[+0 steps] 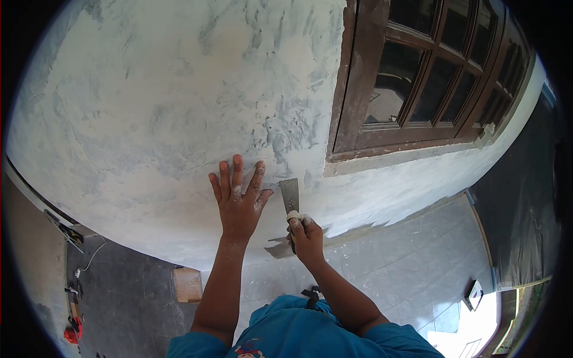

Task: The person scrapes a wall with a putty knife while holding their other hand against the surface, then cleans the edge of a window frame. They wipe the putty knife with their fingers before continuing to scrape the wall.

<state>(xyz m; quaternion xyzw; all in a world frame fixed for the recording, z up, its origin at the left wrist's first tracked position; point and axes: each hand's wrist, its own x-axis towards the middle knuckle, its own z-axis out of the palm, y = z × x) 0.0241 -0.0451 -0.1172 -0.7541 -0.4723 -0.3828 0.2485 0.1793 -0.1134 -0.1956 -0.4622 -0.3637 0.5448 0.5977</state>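
My left hand (239, 200) is spread against the wall (197, 107), fingers apart and dusted with white. The wall carries a patchy white coat with grey smears showing through. In my right hand (307, 238) is a putty knife (289, 194), its handle wrapped in my fingers. The knife's metal blade points up and lies over the wall, just right of my left thumb. White paste clings to my right thumb and the top of the handle. Below the knife, the lower wall has a bare grey patch (279, 247).
A brown wooden window frame (352, 89) with glass panes is set in the wall at the upper right. On the tiled floor (394, 262) lie a cardboard piece (187, 284) and, at far left, a red object (73, 330). Dark sheeting (519, 197) hangs at right.
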